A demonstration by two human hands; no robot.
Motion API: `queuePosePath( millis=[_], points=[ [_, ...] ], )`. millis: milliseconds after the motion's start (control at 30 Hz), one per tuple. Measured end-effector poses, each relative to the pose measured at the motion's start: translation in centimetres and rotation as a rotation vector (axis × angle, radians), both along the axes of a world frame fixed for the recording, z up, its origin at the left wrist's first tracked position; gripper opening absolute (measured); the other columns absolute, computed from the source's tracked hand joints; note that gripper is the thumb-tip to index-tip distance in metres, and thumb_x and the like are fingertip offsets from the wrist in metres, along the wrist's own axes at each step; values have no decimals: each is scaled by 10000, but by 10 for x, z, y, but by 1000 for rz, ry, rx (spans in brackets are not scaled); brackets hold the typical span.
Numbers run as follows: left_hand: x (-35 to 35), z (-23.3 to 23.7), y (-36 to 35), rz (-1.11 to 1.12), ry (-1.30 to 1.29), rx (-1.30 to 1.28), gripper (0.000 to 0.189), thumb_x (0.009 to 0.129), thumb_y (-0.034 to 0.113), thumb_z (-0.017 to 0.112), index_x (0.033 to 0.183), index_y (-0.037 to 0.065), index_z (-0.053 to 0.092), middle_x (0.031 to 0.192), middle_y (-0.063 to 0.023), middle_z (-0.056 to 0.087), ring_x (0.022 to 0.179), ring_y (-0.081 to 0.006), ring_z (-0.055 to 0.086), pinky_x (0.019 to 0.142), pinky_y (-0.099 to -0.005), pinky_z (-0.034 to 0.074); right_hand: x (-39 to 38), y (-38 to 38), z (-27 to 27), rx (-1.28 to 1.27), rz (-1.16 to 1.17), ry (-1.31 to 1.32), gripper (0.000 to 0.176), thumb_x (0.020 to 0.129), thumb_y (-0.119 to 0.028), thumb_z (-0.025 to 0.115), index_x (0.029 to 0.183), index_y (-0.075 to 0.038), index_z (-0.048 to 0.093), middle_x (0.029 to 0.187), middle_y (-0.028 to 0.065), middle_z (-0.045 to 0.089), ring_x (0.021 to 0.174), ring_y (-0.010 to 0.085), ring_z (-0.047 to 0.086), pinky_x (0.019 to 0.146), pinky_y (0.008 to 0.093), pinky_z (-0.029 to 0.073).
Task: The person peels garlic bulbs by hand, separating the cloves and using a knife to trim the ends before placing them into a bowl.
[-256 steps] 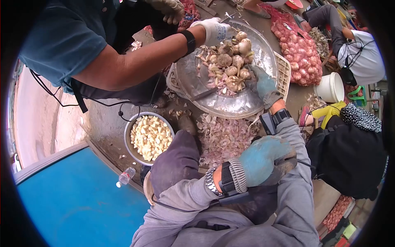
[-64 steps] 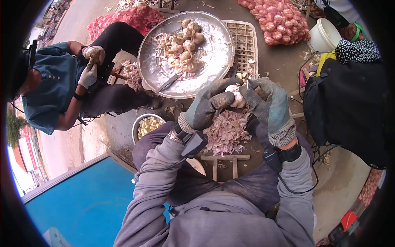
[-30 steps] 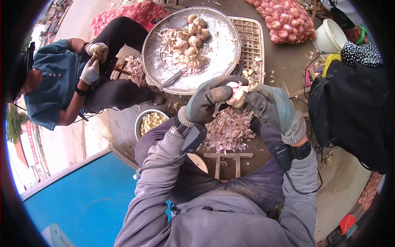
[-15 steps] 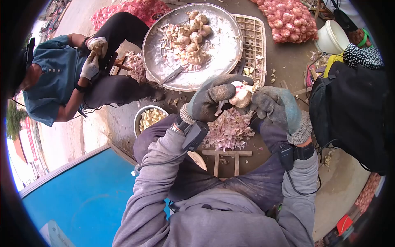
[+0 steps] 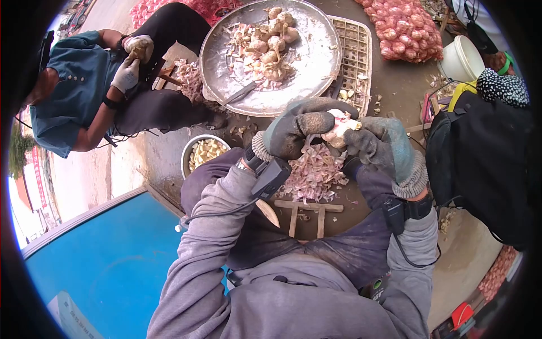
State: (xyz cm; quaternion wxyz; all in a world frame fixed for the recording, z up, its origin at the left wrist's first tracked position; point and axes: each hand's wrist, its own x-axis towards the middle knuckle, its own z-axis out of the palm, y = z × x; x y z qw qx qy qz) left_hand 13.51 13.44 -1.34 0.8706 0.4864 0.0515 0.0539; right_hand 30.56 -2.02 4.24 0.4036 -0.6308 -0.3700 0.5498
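Between my two gloved hands is a garlic bulb [image 5: 340, 127], its skin partly torn and showing reddish streaks. My left hand [image 5: 296, 129] is closed around the bulb's left side. On the right side, my right hand [image 5: 384, 148] pinches the bulb with bent fingers; its fingertips are partly hidden. Beneath them lies a heap of pinkish garlic skins [image 5: 310, 176]. Just beyond my hands, a round metal tray [image 5: 313, 42] holds several garlic bulbs [image 5: 275, 42], loose skins and a knife [image 5: 239, 94] at its near edge.
A bowl of peeled cloves [image 5: 206, 153] stands by my left knee. At left, a co-worker [image 5: 79, 85] in white gloves handles something. Net bags of garlic [image 5: 403, 28], a white bucket [image 5: 460, 59], a black bag [image 5: 480, 152], a plastic crate [image 5: 361, 53] and a blue panel [image 5: 113, 260] surround me.
The bulb has turned a little in my hands, showing more of its red-streaked side. My view has shifted slightly. Both hands keep their hold.
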Motion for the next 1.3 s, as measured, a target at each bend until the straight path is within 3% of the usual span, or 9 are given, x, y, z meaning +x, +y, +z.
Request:
queuePosePath(
  millis=[367, 500, 567, 733, 867, 1033, 1133, 1233, 1300],
  points=[
    [0, 7, -5, 113, -8, 110, 491, 940, 250, 674, 1335, -34, 609, 1203, -98, 679, 1096, -158, 629, 963, -316, 496, -3, -10, 4, 219, 57, -488, 386, 949, -348, 743, 790, 3, 721, 616, 46, 591, 585, 82, 520, 527, 321, 418],
    [-1, 8, -2, 140, -65, 254, 453, 937, 183, 673, 1329, -35, 614, 1190, -92, 682, 1079, -155, 635, 963, -308, 495, -7, -12, -6, 184, 15, -266, 352, 940, -327, 752, 800, -6, 722, 609, 66, 582, 557, 115, 542, 523, 326, 426],
    [-3, 7, -8, 160, -41, 112, 405, 955, 136, 641, 1320, -39, 617, 1177, -103, 684, 1061, -149, 637, 946, -304, 506, -9, -10, 0, 341, 66, -547, 303, 910, -299, 777, 806, -19, 727, 617, 81, 600, 539, 167, 582, 523, 339, 450],
    [-2, 6, -5, 215, 9, -236, 412, 977, 156, 642, 1324, -62, 597, 1176, -128, 681, 1043, -174, 650, 906, -335, 538, -27, -9, -7, 589, 187, -578, 216, 856, -265, 803, 852, -56, 748, 661, 117, 642, 593, 308, 653, 572, 395, 515],
    [0, -2, -10, 190, -16, -189, 429, 978, 132, 627, 1342, -86, 560, 1096, -139, 668, 969, -209, 645, 893, -368, 528, -41, -5, -24, 450, 307, -656, 199, 876, -315, 764, 853, -118, 758, 712, 130, 674, 652, 317, 683, 602, 416, 534],
    [7, -6, -7, 277, -31, -139, 616, 975, 314, 634, 1400, -109, 492, 1164, -176, 659, 1058, -244, 638, 972, -372, 501, -47, -11, -41, 175, 568, -687, 313, 944, -394, 645, 998, -101, 740, 778, 166, 702, 792, 379, 701, 735, 485, 549],
    [4, -4, 2, 295, -100, -190, 655, 980, 331, 623, 1421, -122, 452, 1205, -208, 641, 1082, -273, 633, 992, -409, 493, -16, -15, -26, 59, 402, -836, 286, 936, -338, 689, 1017, -67, 735, 789, 176, 701, 753, 326, 710, 712, 419, 559],
    [6, -6, 2, 287, -66, -163, 674, 971, 343, 630, 1418, -129, 451, 1221, -212, 635, 1122, -277, 613, 1018, -429, 466, 17, -20, -9, 48, -153, -456, 291, 918, -196, 776, 1110, 12, 707, 895, 109, 728, 811, 95, 648, 739, 279, 543],
    [11, -3, -8, 280, -36, -196, 619, 987, 298, 596, 1413, -129, 454, 1098, -149, 614, 1033, -229, 589, 979, -388, 464, 17, -15, -11, 130, -279, -204, 318, 938, -187, 758, 1155, 33, 681, 957, 100, 727, 855, 92, 649, 759, 275, 548]
  ],
)
